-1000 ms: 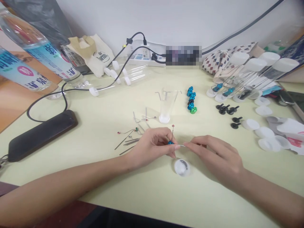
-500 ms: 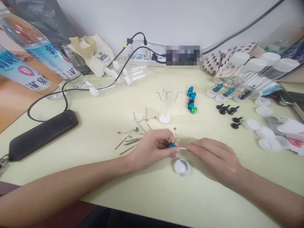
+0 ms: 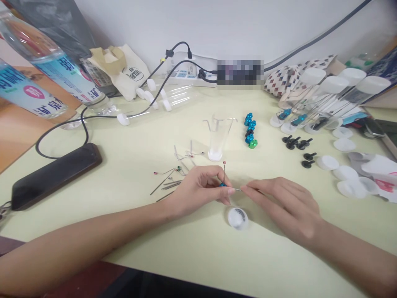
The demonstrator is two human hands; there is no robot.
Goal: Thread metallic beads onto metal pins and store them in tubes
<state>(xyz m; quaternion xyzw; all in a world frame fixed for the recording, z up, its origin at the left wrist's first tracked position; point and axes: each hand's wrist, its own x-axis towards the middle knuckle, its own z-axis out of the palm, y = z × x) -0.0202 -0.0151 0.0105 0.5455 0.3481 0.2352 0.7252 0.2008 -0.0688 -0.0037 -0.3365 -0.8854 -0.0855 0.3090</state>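
My left hand (image 3: 203, 186) is closed in a pinch round a small blue metal fitting (image 3: 222, 185), mostly hidden by the fingers. A thin wire (image 3: 224, 173) with a red-and-white end stands upright from the fitting. From the right, a slim silver rod (image 3: 237, 189), perhaps a hex key, runs to the fitting. The fingertips of my right hand (image 3: 285, 203) are closed on its outer end. Just below the hands sits a small white cap (image 3: 236, 223) holding several tiny dark metal pieces. Behind my left hand lie several loose metal rods and wires (image 3: 172, 184), some with coloured ends.
A clear holder (image 3: 216, 145) with bent rods stands behind the hands. Beside it is a row of blue, black and green fittings (image 3: 250, 131). Black screws (image 3: 293, 142), white caps (image 3: 345, 174) and capped tubes (image 3: 335, 99) are at right. A power bank (image 3: 57, 176) and bottles (image 3: 62, 74) are at left.
The wire has swung from a slant to nearly upright. Both hands have shifted slightly, and my right fingertips have come together on the rod's end.
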